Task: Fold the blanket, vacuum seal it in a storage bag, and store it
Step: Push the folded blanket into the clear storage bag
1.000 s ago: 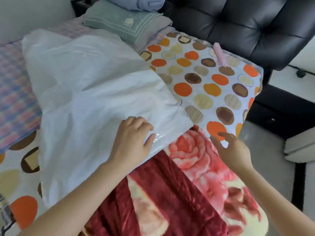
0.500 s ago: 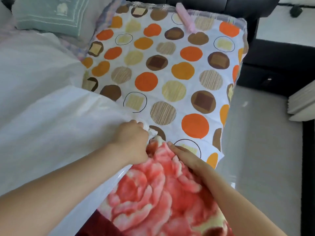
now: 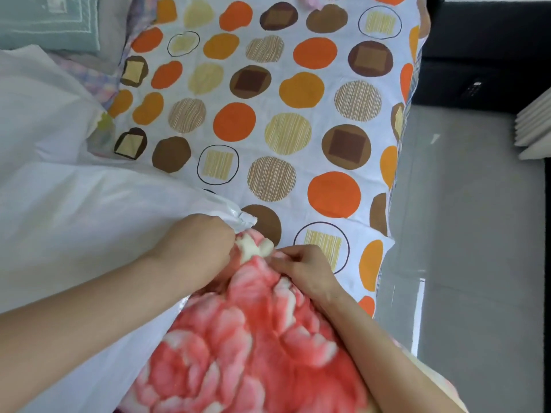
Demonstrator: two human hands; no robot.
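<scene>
Blanket [image 3: 253, 353]: pink, flowered. Long axis runs from the wearer outward, and its cream tip points away, between the two sets of fingers.
Left hand [image 3: 193, 248]: fingers curled on the bag's corner, tips hidden.
Right hand [image 3: 304, 269]: fingers bent, pinching the blanket's tip.
Bag [image 3: 104, 219]: white, spreading left of the left fingers.
Sheet [image 3: 298, 129]: dotted, beyond both hands' fingers.

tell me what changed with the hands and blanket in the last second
The right hand moved from hovering open beside the blanket onto its far corner, and its fingers now pinch it. The left hand went from lying flat on the white bag to gripping the bag's edge at that corner. The spotted sheet underneath stayed put.
</scene>
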